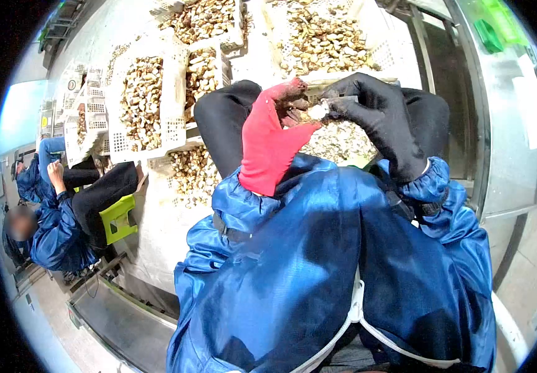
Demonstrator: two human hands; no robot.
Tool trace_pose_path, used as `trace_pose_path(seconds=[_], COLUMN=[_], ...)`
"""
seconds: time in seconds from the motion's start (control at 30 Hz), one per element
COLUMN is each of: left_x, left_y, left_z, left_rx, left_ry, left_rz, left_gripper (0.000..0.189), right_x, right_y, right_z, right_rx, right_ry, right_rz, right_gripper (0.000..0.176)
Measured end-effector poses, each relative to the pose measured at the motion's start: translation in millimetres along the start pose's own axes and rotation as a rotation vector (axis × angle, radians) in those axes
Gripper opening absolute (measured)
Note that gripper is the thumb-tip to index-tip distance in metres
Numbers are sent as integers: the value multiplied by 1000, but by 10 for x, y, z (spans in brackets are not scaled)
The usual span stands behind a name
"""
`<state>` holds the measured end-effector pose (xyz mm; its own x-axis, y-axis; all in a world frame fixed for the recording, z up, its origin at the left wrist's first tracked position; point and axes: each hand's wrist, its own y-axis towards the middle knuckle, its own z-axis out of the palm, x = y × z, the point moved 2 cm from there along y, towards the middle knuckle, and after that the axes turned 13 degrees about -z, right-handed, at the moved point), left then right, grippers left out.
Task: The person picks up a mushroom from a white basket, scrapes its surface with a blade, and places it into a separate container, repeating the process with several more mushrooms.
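My left hand (274, 133), in a red glove with darkly stained fingertips, curls in front of my lap around a small pale mushroom-like piece (318, 111). Close against the piece, my right hand (377, 115), in a black glove, pinches a short flat grey blade-like thing (343, 101). Much of what lies between the fingers is hidden, and I cannot tell the exact kind of piece. Beneath both hands, between my knees, lies a heap of whitish small pieces (340, 144).
A white crate (385, 50) of brown and cream mushroom-like pieces stands ahead; other filled crates (175, 99) are at left. Loose pieces (194, 171) lie by my left knee. A person in blue (63, 230) sits at left near a yellow-green stool (118, 219). Metal framing (473, 124) runs along the right.
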<state>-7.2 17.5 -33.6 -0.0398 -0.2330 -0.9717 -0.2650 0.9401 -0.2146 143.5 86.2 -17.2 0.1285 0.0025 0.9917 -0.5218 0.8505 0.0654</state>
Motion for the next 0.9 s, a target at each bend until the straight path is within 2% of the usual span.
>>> trace_pose_path(seconds=[0.03,0.13,0.23,0.27,0.4,0.43,0.47,0.53,0.63,0.77,0.87,0.9], left_x=[-41,14,3,-29,-133,-72,38,9,29,-28,-31,-22], left_y=[-16,20,15,10,-13,4,3,-15,8,30,31,19], left_z=[6,-41,2,11,-48,-64,-77,-78,-28,-11,-12,-16], left_rx=[-10,-39,58,73,101,207,320,346,192,28,125,140], left_ry=[-32,154,147,160,-15,-238,-471,-541,-551,-250,-300,-311], left_rz=[-7,322,378,399,-146,-405,-504,-546,-436,-282,-395,-389], left_gripper=[63,63,63,63,40,30,26,24,26,27,24,24], right_x=[-5,21,47,81,129,121,126,167,141,111,108,45], right_y=[12,11,-17,-22,-25,-35,-41,-61,-48,-64,-45,-62], right_z=[-9,-30,-13,-19,-42,-40,-33,0,13,42,32,56], right_rx=[-2,69,149,141,175,190,205,216,166,175,197,100], right_ry=[-26,-31,-77,-114,-237,-260,-281,-293,-367,-402,-451,-336], right_rz=[-8,17,82,28,-238,-335,-433,-416,-470,-434,-445,-361], right_gripper=[17,20,18,18,12,13,13,14,13,13,15,15])
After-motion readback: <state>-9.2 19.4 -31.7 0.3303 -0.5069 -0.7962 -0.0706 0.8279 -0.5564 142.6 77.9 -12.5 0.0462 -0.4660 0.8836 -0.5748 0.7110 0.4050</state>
